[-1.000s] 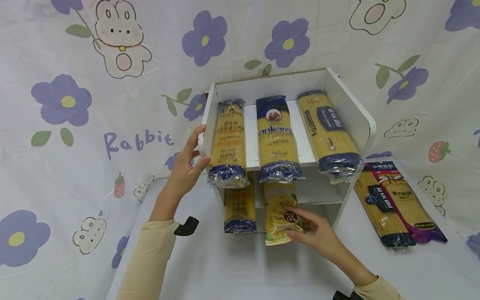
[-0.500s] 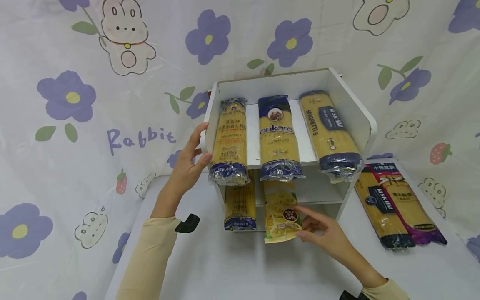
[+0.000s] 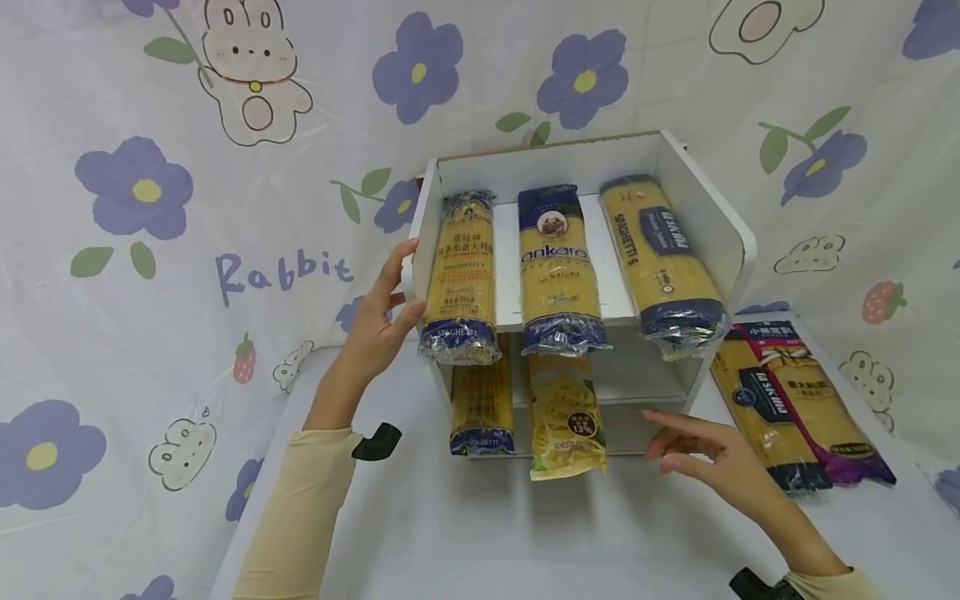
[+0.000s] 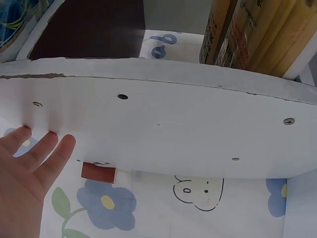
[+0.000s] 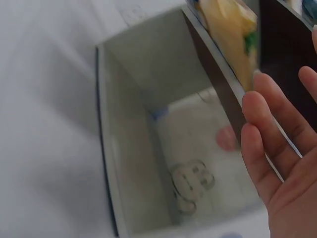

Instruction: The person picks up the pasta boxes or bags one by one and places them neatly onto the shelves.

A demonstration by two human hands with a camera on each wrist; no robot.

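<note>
Steadying a small white shelf unit [image 3: 705,218] on a white table [image 3: 465,533], the left hand [image 3: 378,329] is laid flat against the unit's outer side wall, fingers straight and gripping nothing; the left wrist view shows the fingertips [image 4: 62,146] resting on the smooth painted panel, dotted with screw heads. The right hand [image 3: 708,458] is held released and empty, fingers loosely extended, near the front of the lower shelf and just apart from the yellow pasta bag [image 3: 564,417].

That bag is seen lying in the lower shelf beside a spaghetti packet [image 3: 480,404], with its crimped end hanging out past the front edge. The step in hand is judged to be the filling of the lower shelf; it is best done with the unit kept braced from the side, each packet slid in lengthwise and flat, and a gap left for the next.

Three long spaghetti packets [image 3: 558,262] are laid side by side on the upper shelf, each overhanging the front. Two more packets [image 3: 795,400] are lying on the table to the right of the unit. All are wrapped in glossy, crinkled film around stiff, straight strands. A soft cloth printed with purple flowers and rabbits [image 3: 247,75] is draped behind.
</note>
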